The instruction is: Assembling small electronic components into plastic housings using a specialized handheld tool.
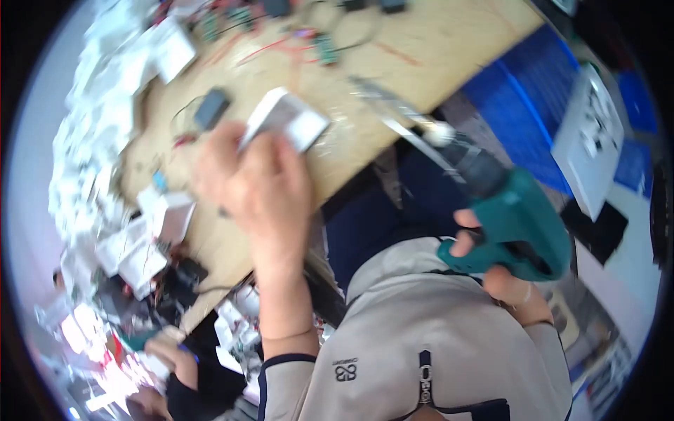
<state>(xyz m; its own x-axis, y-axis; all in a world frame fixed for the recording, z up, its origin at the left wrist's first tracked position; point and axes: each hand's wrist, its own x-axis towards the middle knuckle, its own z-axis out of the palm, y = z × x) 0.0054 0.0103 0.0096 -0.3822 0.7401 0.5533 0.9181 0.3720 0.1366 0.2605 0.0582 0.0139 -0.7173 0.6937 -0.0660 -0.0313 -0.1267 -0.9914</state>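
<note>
A small white plastic box (298,119) lies near the table's edge, its hollow side facing up. My left hand (260,175) is at the box's near left side, fingers curled over its rim; motion blurs the fingertips. My right hand (509,289) is wrapped around the grip of a green power drill (530,214), one finger by the trigger. From the drill's dark chuck a long metal bit (400,119) reaches over the table edge, smeared into a double line. The bit's tip is to the right of the box, apart from it.
On the wooden table (239,242) sit a dark grey block (212,109) with a wire and green circuit boards (325,49) with red wires. White housings (98,133) heap along its left side. Blue bins (523,98) and a white tray (590,140) stand right. Another person's arm (179,365) shows lower left.
</note>
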